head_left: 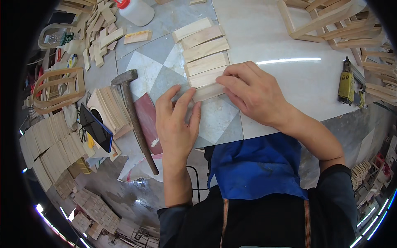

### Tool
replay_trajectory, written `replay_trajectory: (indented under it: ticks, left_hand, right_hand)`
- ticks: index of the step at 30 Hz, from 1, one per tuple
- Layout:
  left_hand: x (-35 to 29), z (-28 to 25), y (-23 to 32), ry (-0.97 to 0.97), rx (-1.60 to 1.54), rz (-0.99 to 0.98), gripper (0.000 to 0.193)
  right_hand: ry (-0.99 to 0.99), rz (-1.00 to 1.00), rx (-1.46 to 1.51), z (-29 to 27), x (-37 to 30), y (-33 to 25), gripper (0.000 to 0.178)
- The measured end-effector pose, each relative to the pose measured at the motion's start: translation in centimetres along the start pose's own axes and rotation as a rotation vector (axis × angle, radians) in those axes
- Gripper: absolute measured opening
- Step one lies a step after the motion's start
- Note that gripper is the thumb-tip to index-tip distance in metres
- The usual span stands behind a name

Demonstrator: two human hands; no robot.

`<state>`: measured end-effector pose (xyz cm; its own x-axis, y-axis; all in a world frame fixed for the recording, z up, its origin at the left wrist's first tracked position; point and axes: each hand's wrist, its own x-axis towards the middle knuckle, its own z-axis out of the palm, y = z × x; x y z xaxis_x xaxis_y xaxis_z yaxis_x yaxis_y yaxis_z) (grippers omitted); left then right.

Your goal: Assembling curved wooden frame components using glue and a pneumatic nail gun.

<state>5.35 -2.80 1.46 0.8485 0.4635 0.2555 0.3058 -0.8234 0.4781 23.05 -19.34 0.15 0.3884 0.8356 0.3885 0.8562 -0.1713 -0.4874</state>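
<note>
A row of pale wooden slats [205, 60] lies side by side on the table in front of me. The nearest wooden slat [209, 91] is between my two hands. My left hand [175, 124] has its index finger and thumb around the left end of that slat, while its other fingers stretch out apart. At the right end, my right hand [256, 95] has curled fingers closed on it. Those fingers hide that end and part of the neighbouring slat.
A hammer [134, 107] lies left of my left hand, over a dark red sheet [147, 118]. Further left are a tablet-like device [96, 126] and stacked thin boards [111, 109]. A white bottle [136, 12] and loose offcuts stand far left; a yellow-wrapped tool [346, 84] and wooden frames [326, 25] lie right.
</note>
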Motion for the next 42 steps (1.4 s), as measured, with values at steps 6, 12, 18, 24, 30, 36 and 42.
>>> replay_trajectory:
  ticks: [6, 12, 18, 24, 30, 36, 42]
  left_hand:
    - [1.2, -1.1, -0.4, -0.005, -0.024, -0.018, 0.043]
    - [6.6, -3.6, -2.6, 0.063, 0.221, -0.049, 0.045]
    - [14.4, -2.9, -9.6, 0.007, 0.387, -0.027, 0.050]
    - [17.6, -1.7, -13.1, -0.151, 0.419, -0.059, 0.050]
    - [17.3, -2.8, -13.5, -0.183, 0.416, -0.001, 0.043]
    - [16.0, -2.5, -13.9, -0.110, 0.272, -0.003, 0.036]
    - [15.8, -3.5, -12.5, -0.122, 0.265, -0.042, 0.031]
  right_hand:
    - [-0.128, -0.135, 0.047, -0.2, 0.2, -0.2, 0.024]
    - [-0.177, -0.214, -0.026, 0.4, 0.4, 0.2, 0.027]
    - [-0.043, -0.248, -0.014, 2.0, 0.3, 0.6, 0.018]
    - [-0.147, -0.211, 0.154, 1.3, -0.6, 1.0, 0.021]
    - [-0.060, -0.122, 0.107, 1.9, 0.2, 1.4, 0.014]
    - [0.000, -0.081, 0.074, 2.3, 0.8, 1.9, 0.012]
    - [0.027, -0.068, 0.042, 2.7, 1.1, 1.6, 0.013]
